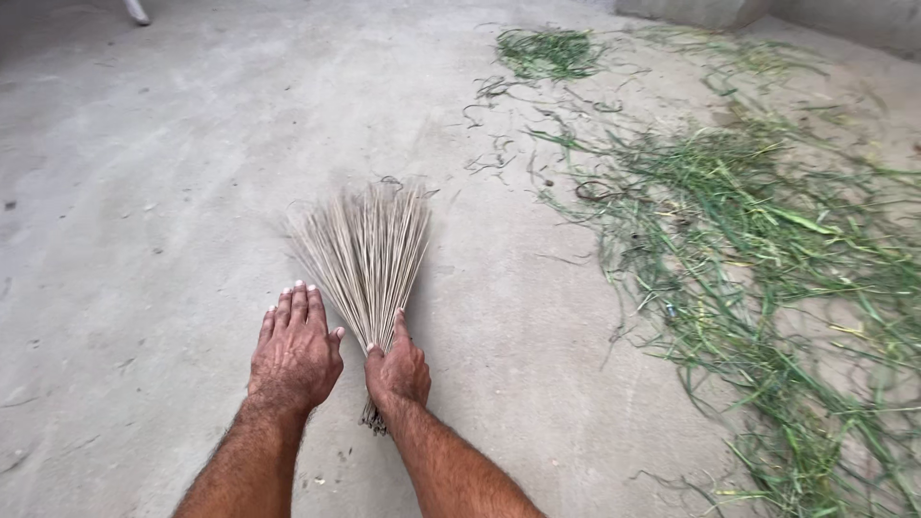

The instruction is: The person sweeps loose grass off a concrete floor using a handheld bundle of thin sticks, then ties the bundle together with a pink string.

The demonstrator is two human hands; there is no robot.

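Fingers of the right hand [397, 369] curl around the bound neck of a stick broom [365, 254] at lower centre of the frame, while the left hand [295, 350] lies flat and open just beside it, palm down, gripping nothing. Broom bristles fan out toward the middle of the frame over the bare concrete floor [144, 192]. Cut green grass [758, 240] lies strewn across the right side.

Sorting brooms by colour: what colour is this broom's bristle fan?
Pale straw-beige broom bristles, seen in the head view.
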